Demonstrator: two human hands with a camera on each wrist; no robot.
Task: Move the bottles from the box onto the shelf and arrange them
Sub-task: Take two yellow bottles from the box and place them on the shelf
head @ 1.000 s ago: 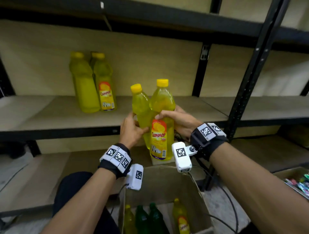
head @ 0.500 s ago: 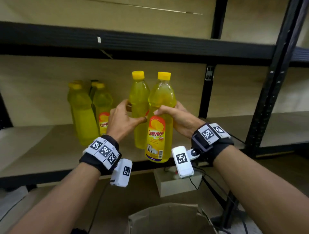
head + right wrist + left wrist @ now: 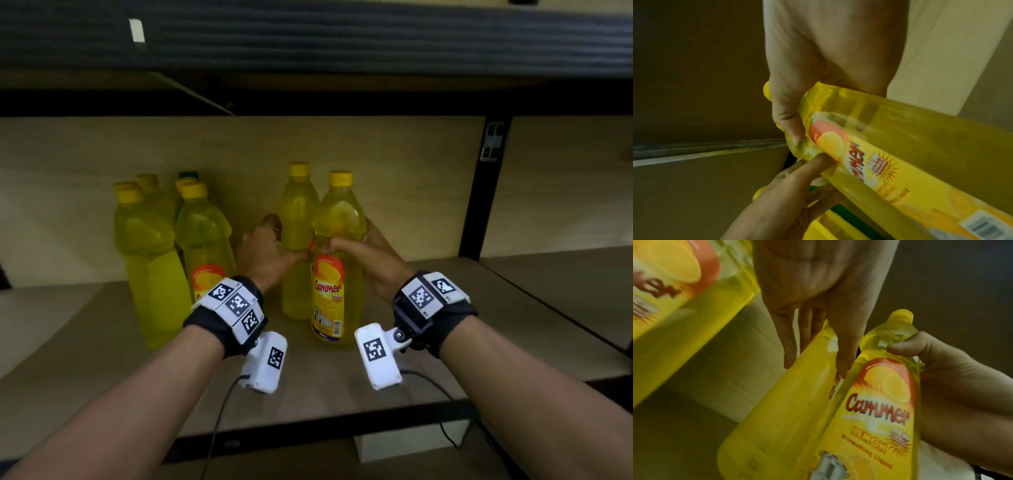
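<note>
- Right hand (image 3: pixel 371 260) grips the labelled bottle (image 3: pixel 337 270) at its shoulder, thumb in front, fingers curled behind; the bottle is upright on the shelf (image 3: pixel 342 383).
- Left hand (image 3: pixel 265 253) holds the plain bottle (image 3: pixel 297 219), fingers nearly straight along its side, just left of the labelled bottle.
- More bottles (image 3: pixel 171 246) cluster left of the left hand.

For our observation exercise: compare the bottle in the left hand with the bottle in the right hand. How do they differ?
1. The right bottle shows its orange Cammer label to the head camera; the left bottle shows almost plain yellow.
2. The right bottle stands nearer the shelf front; the left one sits further back.
3. The left hand grips the left bottle; the right hand grips the right.

Both are upright, yellow-capped, filled with yellow liquid.
</note>
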